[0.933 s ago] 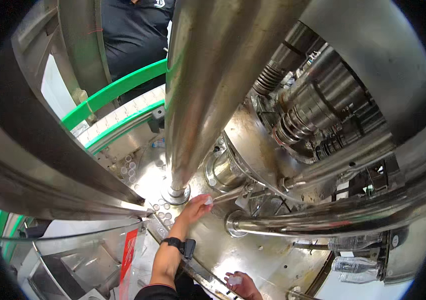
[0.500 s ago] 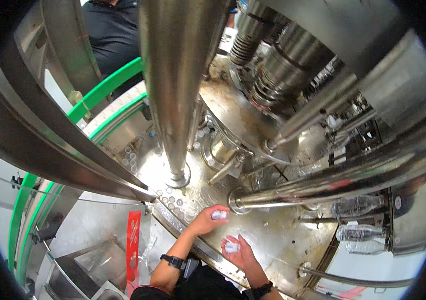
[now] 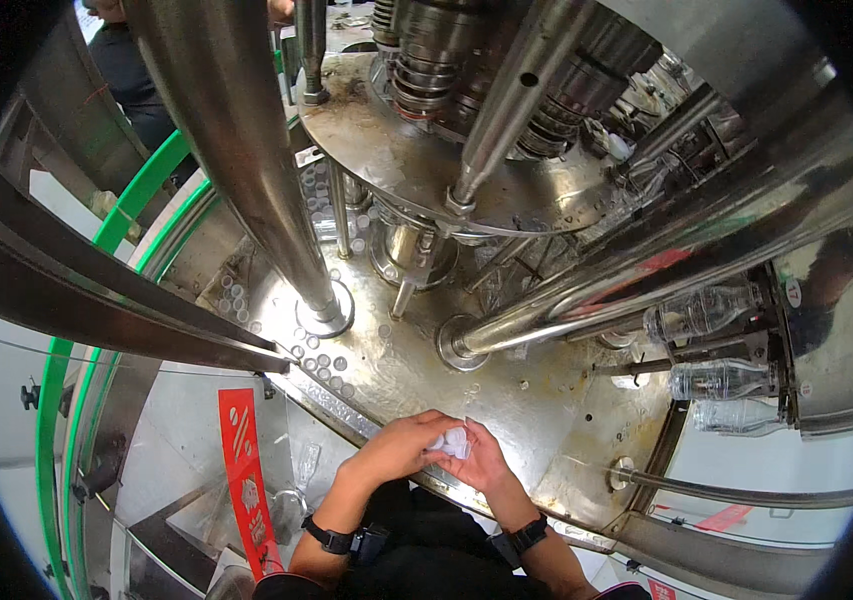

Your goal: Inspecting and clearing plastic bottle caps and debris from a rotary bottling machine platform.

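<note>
My left hand and my right hand meet near the front edge of the steel machine deck, both closed around small white plastic caps. The caps are partly hidden by my fingers. Ahead and to the left of my hands, many loose caps lie on the deck, beside the foot of a tall steel column.
A second column slants to the right. Above sit a round steel plate and spring heads. Clear plastic bottles hang at right. A green-edged conveyor curves left; a person in black stands behind it.
My hands have come together lower in the picture with the caps. The view has shifted, so the machine parts appear higher and the person at the back is less visible.
</note>
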